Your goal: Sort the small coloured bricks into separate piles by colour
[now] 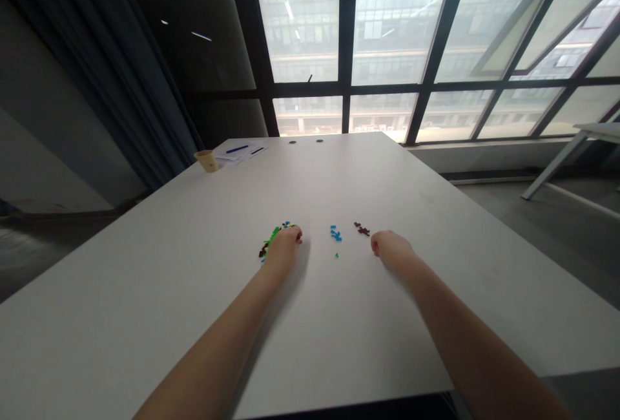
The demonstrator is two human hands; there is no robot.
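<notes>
Both my forearms reach out over a white table (194, 278). My left hand (283, 245) rests with curled fingers on a mixed pile of small green, blue and dark pieces (271, 239). My right hand (390, 249) lies with its fingers closed, just right of a small group of dark brown pieces (361, 229). Between the hands lie a few blue pieces (335, 234) and a single green piece (336, 255). What the closed fingers hold, if anything, is hidden.
A tan cup (207, 160) stands at the table's far left, beside papers with a blue pen (239, 148). Large windows run behind the table. Another table's edge and leg (576, 142) show at the right. A dark curtain hangs at the left.
</notes>
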